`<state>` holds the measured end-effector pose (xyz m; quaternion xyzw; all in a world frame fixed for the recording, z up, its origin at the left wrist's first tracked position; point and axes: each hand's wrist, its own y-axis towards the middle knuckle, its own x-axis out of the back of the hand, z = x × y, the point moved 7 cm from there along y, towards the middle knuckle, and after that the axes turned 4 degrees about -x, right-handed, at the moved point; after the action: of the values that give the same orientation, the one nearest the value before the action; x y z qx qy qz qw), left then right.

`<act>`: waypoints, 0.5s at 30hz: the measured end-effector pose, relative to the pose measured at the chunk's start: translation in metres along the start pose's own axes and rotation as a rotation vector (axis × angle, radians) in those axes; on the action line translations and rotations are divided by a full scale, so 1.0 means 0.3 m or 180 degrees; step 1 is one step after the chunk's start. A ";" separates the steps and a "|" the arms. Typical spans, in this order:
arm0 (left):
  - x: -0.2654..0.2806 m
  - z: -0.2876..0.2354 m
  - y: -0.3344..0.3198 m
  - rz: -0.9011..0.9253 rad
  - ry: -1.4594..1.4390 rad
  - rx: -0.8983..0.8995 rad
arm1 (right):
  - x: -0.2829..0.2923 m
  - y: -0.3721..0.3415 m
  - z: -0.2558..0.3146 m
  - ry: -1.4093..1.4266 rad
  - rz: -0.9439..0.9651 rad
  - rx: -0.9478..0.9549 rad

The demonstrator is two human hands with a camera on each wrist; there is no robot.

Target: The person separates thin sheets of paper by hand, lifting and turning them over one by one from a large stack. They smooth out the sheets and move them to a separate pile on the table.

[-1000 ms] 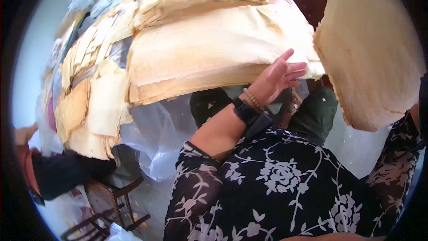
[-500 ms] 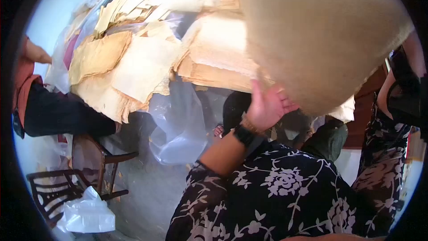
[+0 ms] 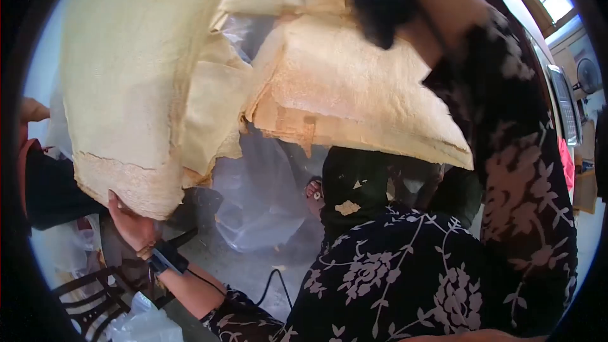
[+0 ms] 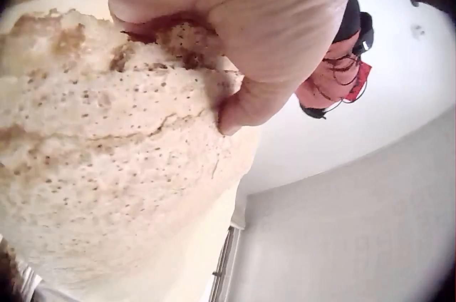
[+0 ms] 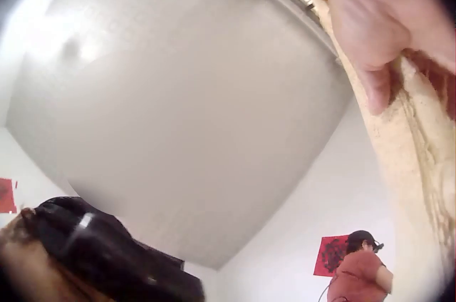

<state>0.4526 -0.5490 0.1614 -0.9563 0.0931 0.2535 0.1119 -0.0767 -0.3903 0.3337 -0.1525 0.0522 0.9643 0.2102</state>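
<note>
A large, pale tan sheet bundle [image 3: 126, 88] with ragged edges stands tilted up at the left of the head view. My left hand [image 3: 134, 229] grips its lower edge, the thumb on the near face. In the left wrist view that thumb [image 4: 246, 109] presses a speckled, cracked surface and the other fingers curl behind the edge. My right hand [image 5: 377, 24] holds the bundle's other end in the right wrist view, where layered edges show; in the head view it is cut off at the top. A thick pile of similar sheets [image 3: 361, 76] lies between my arms.
More loose sheets [image 3: 215, 98] lie beside the pile, partly behind the bundle. A clear plastic bag [image 3: 256, 196] hangs below. A dark wooden chair [image 3: 95, 294] with a white plastic bag [image 3: 145, 323] stands lower left. Another person's dark clothing [image 3: 60, 193] shows at the left edge.
The bundle has swung from the right side across to the left. My left hand, earlier open near the middle, now grips its lower edge; my right arm has come up across the pile.
</note>
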 end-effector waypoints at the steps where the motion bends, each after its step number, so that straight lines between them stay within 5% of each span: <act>1: 0.028 -0.006 0.026 0.0040 0.0211 -0.0040 | -0.013 0.060 -0.087 -0.0098 0.0088 -0.0145; 4: 0.143 0.103 0.151 0.0296 0.0230 0.0828 | 0.021 0.077 -0.267 -0.0282 0.0194 -0.0456; 6: 0.258 0.129 0.241 0.0893 0.2374 -0.0192 | -0.094 -0.070 -0.328 -0.5388 0.1849 0.2041; 8: 0.340 0.152 0.298 0.1246 0.4296 -0.1211 | -0.089 -0.373 -0.369 -0.3897 0.1034 0.0219; 10: 0.270 0.133 0.241 0.1346 0.4572 -0.1916 | -0.030 -0.673 -0.405 -0.4537 0.0692 0.0845; 12: 0.213 0.136 0.150 0.0118 0.2580 -0.0285 | 0.023 -0.884 -0.412 -0.5065 0.0399 0.0770; 14: -0.059 0.005 -0.149 -0.2010 0.6211 -0.3066 | 0.088 -1.036 -0.449 -0.5539 0.0079 0.0269; 15: -0.109 0.052 -0.199 -0.1975 0.6179 -0.3113 | 0.141 -1.078 -0.476 -0.5979 -0.0229 -0.0216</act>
<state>0.4315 -0.4837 0.1746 -0.6716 -0.2100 -0.6261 -0.3359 0.0617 -0.1044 0.1731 0.6803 -0.1717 0.6864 0.1913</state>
